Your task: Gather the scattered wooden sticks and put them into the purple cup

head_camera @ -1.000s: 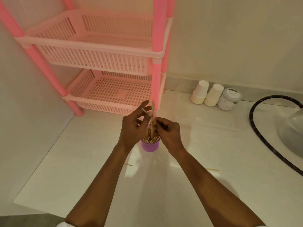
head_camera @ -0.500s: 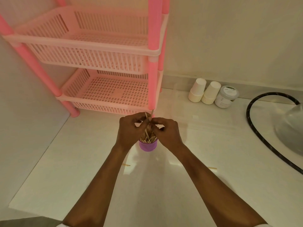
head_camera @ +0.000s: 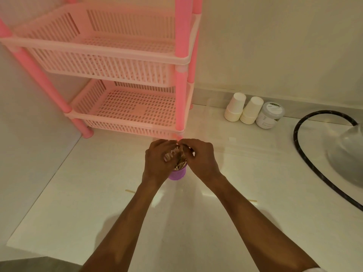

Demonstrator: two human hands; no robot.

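Note:
The purple cup [head_camera: 177,175] stands on the white counter [head_camera: 98,203], packed with wooden sticks [head_camera: 177,160] that rise above its rim. My left hand [head_camera: 157,160] curls round the left side of the bundle. From the right, my right hand [head_camera: 201,157] closes over the stick tops, and its fingertips meet the left hand's above the cup. Most of the cup is hidden behind my hands. One loose stick [head_camera: 130,191] lies left of my left forearm. Another loose stick [head_camera: 253,200] lies right of my right forearm.
A pink two-tier basket rack [head_camera: 125,114] stands just behind the cup. Two upturned stacks of paper cups [head_camera: 234,109] and a white jar [head_camera: 270,115] sit by the back wall. A black hose [head_camera: 306,163] and a steel basin [head_camera: 347,154] lie right.
A stick that stood upright above the cup between both hands has gone down into the bundle. Both hands have dropped and closed together over the stick tops.

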